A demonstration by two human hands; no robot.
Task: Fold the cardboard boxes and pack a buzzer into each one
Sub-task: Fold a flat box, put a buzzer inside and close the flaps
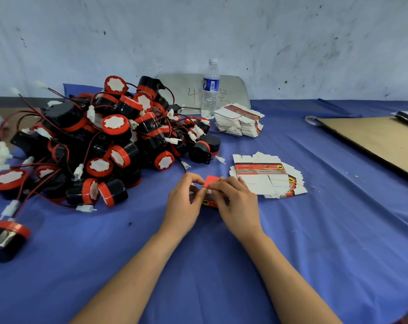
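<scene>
A small red cardboard box [211, 181] stands on the blue cloth in the middle, with both hands around it. My left hand [186, 202] grips its left side, fingers curled over the top. My right hand [235, 202] pinches the red top flap from the right. The hands hide most of the box. A big heap of black-and-red buzzers [100, 146] with red and black wires lies to the left. A fanned stack of flat box blanks [268, 176] sits just right of the hands.
A second stack of flat blanks [240, 121] lies farther back beside a water bottle [210, 86]. One buzzer [6, 239] lies apart at the near left. A brown cardboard sheet [380, 141] and a tape roll [312, 120] occupy the right side.
</scene>
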